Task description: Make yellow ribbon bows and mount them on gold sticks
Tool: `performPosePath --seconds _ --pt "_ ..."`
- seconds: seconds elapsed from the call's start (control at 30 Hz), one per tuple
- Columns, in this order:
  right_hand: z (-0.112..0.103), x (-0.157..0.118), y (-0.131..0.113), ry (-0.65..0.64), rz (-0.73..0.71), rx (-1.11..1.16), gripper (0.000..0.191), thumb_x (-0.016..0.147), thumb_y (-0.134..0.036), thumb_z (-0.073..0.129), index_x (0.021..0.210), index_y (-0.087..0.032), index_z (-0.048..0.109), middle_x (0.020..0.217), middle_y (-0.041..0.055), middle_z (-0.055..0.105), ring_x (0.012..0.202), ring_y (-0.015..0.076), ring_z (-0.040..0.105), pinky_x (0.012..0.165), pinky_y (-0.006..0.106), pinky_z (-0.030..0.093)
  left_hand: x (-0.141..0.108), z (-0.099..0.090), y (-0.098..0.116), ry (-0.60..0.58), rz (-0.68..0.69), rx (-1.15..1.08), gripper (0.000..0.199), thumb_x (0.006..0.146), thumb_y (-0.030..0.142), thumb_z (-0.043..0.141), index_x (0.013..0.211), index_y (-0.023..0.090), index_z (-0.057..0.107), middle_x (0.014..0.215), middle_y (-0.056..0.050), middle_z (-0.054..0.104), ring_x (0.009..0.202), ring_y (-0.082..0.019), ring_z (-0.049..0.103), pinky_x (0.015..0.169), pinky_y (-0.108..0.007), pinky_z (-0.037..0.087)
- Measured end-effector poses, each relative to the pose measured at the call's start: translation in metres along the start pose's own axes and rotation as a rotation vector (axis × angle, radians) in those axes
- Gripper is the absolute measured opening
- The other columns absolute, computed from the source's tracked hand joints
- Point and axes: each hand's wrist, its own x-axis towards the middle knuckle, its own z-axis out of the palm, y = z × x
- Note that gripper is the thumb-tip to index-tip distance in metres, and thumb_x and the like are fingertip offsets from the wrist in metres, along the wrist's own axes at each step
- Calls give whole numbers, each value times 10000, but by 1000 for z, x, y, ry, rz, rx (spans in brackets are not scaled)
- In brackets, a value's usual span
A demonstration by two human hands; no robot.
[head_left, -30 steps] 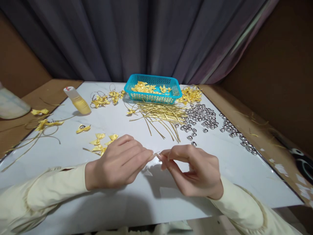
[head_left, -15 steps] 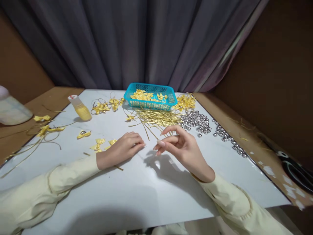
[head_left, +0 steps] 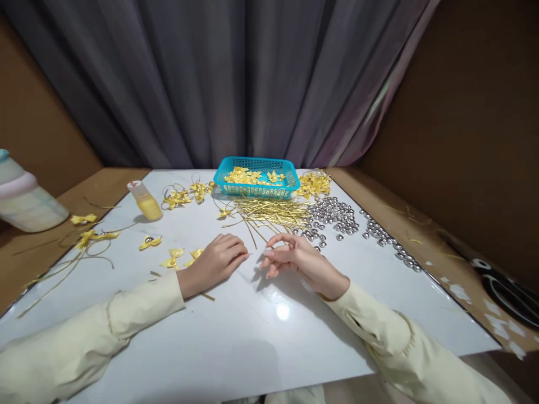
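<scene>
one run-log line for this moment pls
left hand: grasp unclear, near shiny yellow ribbon bows | right hand: open, near thin metallic-gold strands | ahead: rectangular turquoise plastic basket

Both arms are covered by long sleeves in plain pale cream-yellow cloth. The left sleeve (head_left: 147, 306) is loose and softly creased, with a raised seam running around the forearm and a smooth, straight cuff at the wrist. The right sleeve (head_left: 381, 320) matches it in colour; its seam is gathered into small puckers, and a dark slit-like fold shows between that seam and the wrist. The left hand (head_left: 218, 259) and right hand (head_left: 304, 262) are bare, with slender fingers.
</scene>
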Motion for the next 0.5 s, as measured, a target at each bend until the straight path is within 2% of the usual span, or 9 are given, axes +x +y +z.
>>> performPosePath --seconds 0.5 --pt "1 0 -1 0 7 22 267 706 -240 736 816 -142 513 674 59 704 489 116 641 517 216 513 -2 -1 2 22 100 46 188 936 193 444 858 148 608 835 -59 641 823 -179 558 767 -325 405"
